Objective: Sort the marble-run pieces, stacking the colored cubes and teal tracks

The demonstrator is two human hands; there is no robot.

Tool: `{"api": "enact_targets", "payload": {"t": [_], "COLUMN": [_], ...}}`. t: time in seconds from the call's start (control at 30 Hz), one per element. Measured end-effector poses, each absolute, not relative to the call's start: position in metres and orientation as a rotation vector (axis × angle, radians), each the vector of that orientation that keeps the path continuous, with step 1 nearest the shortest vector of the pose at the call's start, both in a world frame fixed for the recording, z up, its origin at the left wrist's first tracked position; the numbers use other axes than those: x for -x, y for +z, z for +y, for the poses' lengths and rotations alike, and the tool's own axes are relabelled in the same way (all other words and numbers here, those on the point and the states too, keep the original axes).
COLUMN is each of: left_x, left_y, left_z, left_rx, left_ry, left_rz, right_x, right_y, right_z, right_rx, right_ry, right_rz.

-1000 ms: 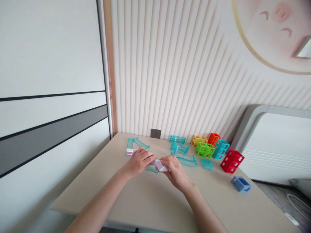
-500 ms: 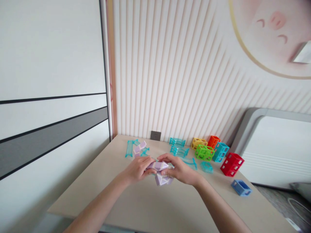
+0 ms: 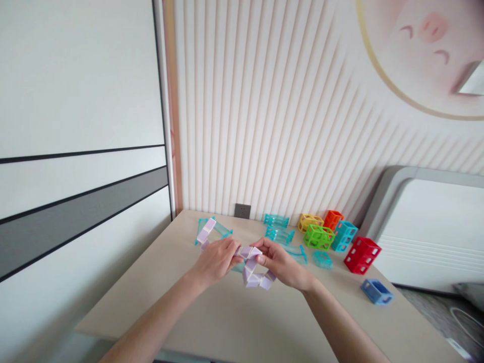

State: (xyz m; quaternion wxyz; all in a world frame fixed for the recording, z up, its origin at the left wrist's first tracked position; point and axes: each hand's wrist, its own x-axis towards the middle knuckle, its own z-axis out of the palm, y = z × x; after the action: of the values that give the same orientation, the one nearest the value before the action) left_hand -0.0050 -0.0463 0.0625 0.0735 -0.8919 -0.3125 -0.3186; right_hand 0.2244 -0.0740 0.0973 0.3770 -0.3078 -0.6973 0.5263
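Note:
Both my hands hold a lilac and white twisting snake puzzle [image 3: 252, 272] just above the beige table [image 3: 227, 317]. My left hand [image 3: 216, 259] is closed on the part of the chain that runs up and left to a free end [image 3: 206, 232]. My right hand [image 3: 282, 263] pinches the neighbouring links, and a bent section of the puzzle hangs below its fingers. Clear teal track pieces [image 3: 223, 230] lie on the table right behind my left hand.
More teal track pieces [image 3: 279, 234] lie at the back by a grey wall socket [image 3: 242, 210]. Open-frame blocks stand to the right: yellow [image 3: 309, 221], orange [image 3: 333, 219], green [image 3: 318, 236], teal [image 3: 344, 235], red [image 3: 362, 254] and a blue one [image 3: 376, 292] lying nearest. A white cabinet [image 3: 431, 227] stands beyond.
The snake puzzle has been lifted off the table and twisted. Its right section now bends down under my right hand, and its far left end has swung up.

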Motion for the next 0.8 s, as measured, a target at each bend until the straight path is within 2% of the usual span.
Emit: {"api": "enact_targets", "payload": {"t": [0.17, 0.3, 0.43, 0.63, 0.73, 0.8], "left_x": [0.005, 0.003, 0.000, -0.005, -0.005, -0.004], "left_y": [0.069, 0.083, 0.094, 0.103, 0.106, 0.105], "left_z": [-0.053, -0.063, -0.067, -0.071, -0.074, -0.075], "left_rx": [2.703, 2.944, 3.084, 2.953, 2.941, 2.952], "left_ry": [-0.933, -0.915, -0.779, -0.566, -0.540, -0.544], "left_rz": [-1.013, -1.082, -1.068, -1.144, -1.166, -1.192], "right_x": [-0.223, -0.226, -0.227, -0.235, -0.239, -0.240], "right_y": [0.094, 0.100, 0.110, 0.115, 0.119, 0.123], "right_z": [-0.073, -0.073, -0.077, -0.077, -0.075, -0.076], "right_rx": [0.823, 0.821, 0.773, 0.799, 0.875, 0.977], "right_ry": [1.282, 1.342, 1.472, 1.504, 1.373, 1.149], "right_rz": [-1.778, -1.785, -1.802, -1.853, -2.005, -2.139]}}
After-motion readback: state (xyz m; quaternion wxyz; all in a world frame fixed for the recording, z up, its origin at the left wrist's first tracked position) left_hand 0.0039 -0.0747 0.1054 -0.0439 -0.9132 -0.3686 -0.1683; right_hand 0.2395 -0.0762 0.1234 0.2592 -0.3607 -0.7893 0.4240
